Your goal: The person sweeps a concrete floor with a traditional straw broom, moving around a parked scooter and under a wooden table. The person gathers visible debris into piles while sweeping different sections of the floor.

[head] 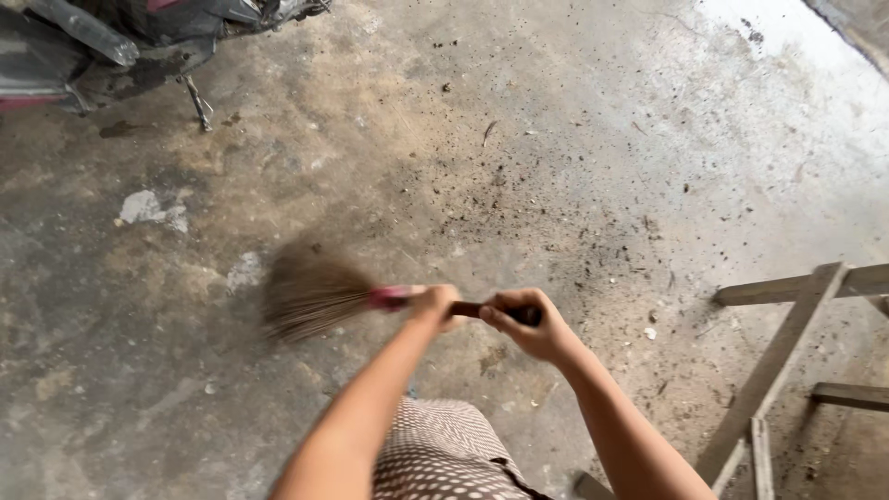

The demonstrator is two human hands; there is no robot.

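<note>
Brown-bristled, one broom (319, 296) sits gripped by two hands, left hand (435, 304), right hand (528, 324).

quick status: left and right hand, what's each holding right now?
Left hand: closed around the broom handle, next to the pink binding by the bristles.
Right hand: closed around the same handle, farther toward its end.

single head view, looking steeply down, close over hands (482, 315), floor (556, 139) beyond
</note>
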